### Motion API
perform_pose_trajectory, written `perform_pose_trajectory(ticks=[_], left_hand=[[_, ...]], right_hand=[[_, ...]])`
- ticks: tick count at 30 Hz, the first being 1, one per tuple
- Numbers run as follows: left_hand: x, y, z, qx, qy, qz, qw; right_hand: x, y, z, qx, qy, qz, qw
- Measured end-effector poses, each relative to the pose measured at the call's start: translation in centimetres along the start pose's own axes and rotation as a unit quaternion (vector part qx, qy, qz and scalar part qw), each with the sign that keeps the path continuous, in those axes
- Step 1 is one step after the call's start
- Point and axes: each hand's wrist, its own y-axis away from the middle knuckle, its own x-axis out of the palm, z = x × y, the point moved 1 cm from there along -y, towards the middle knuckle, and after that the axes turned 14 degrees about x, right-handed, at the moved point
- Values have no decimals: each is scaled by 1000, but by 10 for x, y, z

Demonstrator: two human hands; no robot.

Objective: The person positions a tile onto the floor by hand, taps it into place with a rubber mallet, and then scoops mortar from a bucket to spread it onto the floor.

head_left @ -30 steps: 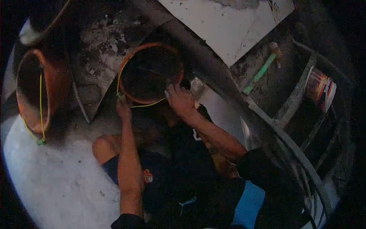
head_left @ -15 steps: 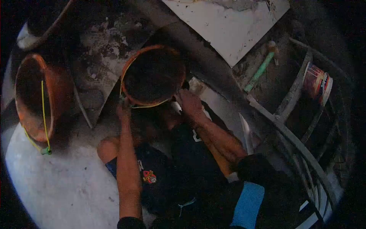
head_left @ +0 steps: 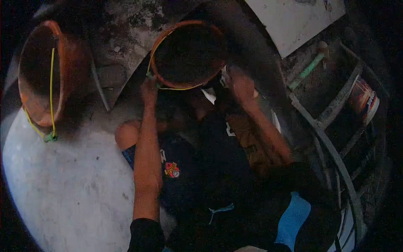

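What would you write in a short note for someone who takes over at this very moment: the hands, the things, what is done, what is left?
Left hand: at the near-left rim of the orange bucket, by its yellow handle; grip too dark to tell.
Right hand: at the bucket's right rim; grip unclear.
Things: second orange bucket lies tilted, left; green-handled hammer, right.
Done: bucket upright on the floor, one hand at each side.
Left: bucket not lifted; contents cannot be seen.
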Motion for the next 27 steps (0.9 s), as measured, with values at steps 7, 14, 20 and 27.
perform_pose_trajectory(ticks=[7,14,20,27], left_hand=[[-1,1,-33,-11,52,-60,997],[7,-2,5,-79,-58,13,995],[2,9,-22,75,93,-81,990],[10,8,50,30,-8,15,999]], right_hand=[[-36,-18,21,-23,122,80,989],[-15,-33,29,-9,32,84,996],[23,-43,98,-82,-63,169,980],[-12,-15,54,-74,-21,147,986]])
